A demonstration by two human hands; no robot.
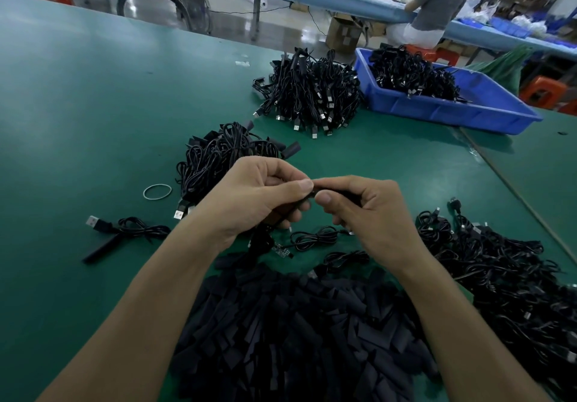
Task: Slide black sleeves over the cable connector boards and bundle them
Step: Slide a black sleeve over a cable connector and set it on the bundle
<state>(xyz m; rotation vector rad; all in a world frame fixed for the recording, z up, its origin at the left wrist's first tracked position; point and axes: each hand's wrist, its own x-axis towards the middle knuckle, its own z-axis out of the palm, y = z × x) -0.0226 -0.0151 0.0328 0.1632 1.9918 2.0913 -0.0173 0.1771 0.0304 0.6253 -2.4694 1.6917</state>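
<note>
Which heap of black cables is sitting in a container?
The back-right heap, in the blue bin; the other heaps lie straight on the green table.

The table cover (93,95) looked like a smooth green mat, mostly matt, with a soft sheen where the light fell; the heap of sleeves (296,323) was dull black, with a flat and slightly rubbery look; the one sleeve (313,190) pinched between the left hand (259,195) and the right hand (365,211) had the same dull finish; the cables (312,89) had thin black plastic jackets, a little shiny; their USB plugs (92,221) had bright metal shells; the tray (452,114) was glossy blue plastic; the rubber band (157,191) looked pale and smooth; the box (342,31) behind was brown cardboard; the floor (156,2) was polished and reflected the lamps.
</note>
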